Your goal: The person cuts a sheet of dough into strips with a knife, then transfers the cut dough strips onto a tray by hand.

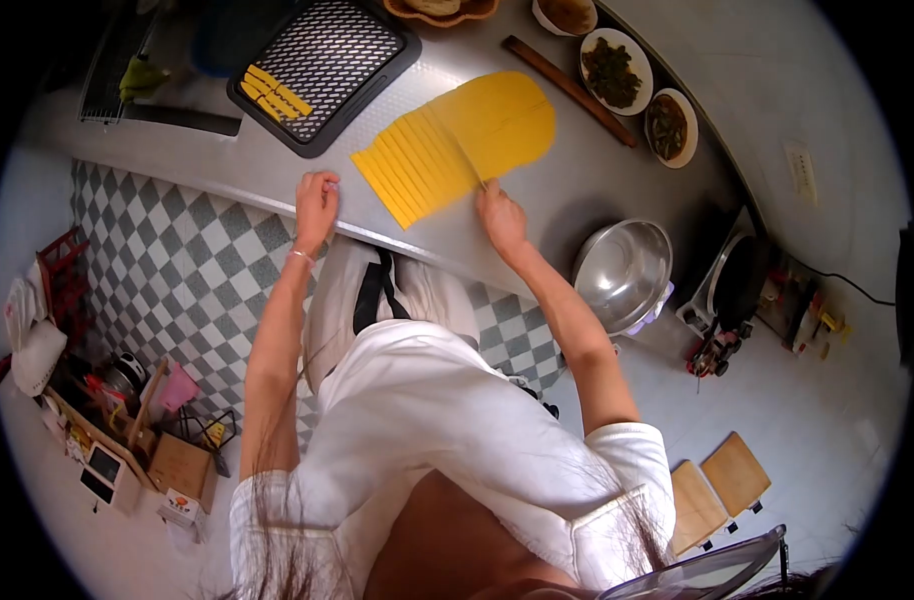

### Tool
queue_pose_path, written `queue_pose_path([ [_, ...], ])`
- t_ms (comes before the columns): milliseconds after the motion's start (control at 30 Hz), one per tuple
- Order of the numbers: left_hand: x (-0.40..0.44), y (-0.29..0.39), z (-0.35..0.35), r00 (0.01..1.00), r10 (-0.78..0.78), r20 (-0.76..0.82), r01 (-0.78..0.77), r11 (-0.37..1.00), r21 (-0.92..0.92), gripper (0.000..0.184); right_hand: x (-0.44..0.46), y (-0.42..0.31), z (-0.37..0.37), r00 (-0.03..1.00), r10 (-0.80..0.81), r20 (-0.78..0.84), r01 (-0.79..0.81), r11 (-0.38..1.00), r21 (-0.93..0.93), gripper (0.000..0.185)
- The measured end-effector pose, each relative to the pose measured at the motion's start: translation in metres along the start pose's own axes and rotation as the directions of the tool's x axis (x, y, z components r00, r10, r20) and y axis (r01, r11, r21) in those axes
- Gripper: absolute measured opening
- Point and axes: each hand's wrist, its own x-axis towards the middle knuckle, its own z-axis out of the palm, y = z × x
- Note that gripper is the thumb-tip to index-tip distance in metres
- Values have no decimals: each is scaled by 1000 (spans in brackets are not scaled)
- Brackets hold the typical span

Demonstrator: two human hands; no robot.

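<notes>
A flat sheet of yellow dough (502, 115) lies on the metal counter, its left part cut into several parallel strips (407, 170). My right hand (501, 215) is closed round the handle of a knife (470, 160), whose thin blade lies across the dough where the strips meet the uncut part. At the counter's front edge, left of the strips, is my left hand (317, 205); its fingers are curled in and I see nothing in them. Further back, a black tray with a perforated white surface (327, 50) carries several yellow dough strips (275, 93) at its left end.
A wooden rolling pin (569, 90) lies behind the dough. Bowls of food, among them one of greens (617, 72), line the back right edge. A steel bowl (625, 275) stands to the right. A basket (440, 10) is at the far side.
</notes>
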Motion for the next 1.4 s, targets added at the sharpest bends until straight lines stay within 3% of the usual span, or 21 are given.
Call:
queue_pose_path([
  [233,0,1,-1,1000,-2,0,2,1000,7,11,-43,41,-3,999,0,53,-10,985,174,25],
  [433,-1,-4,3,1000,5,-26,-4,1000,11,13,-40,31,-47,997,5,79,-14,994,108,23],
  [533,-1,2,-1,1000,0,-19,0,1000,-6,13,5,7,-48,997,-78,9,76,987,142,20],
  [733,0,3,-2,999,-30,-11,29,999,-32,12,58,-18,-34,970,-201,-134,205,979,16,19],
  [1033,1,9,-4,999,-52,-8,51,999,-11,11,69,-34,-38,986,-165,-11,165,986,-29,22],
  [1400,1,8,-4,999,-36,-17,36,999,-23,11,71,-40,-36,983,-176,-54,173,983,-67,22],
])
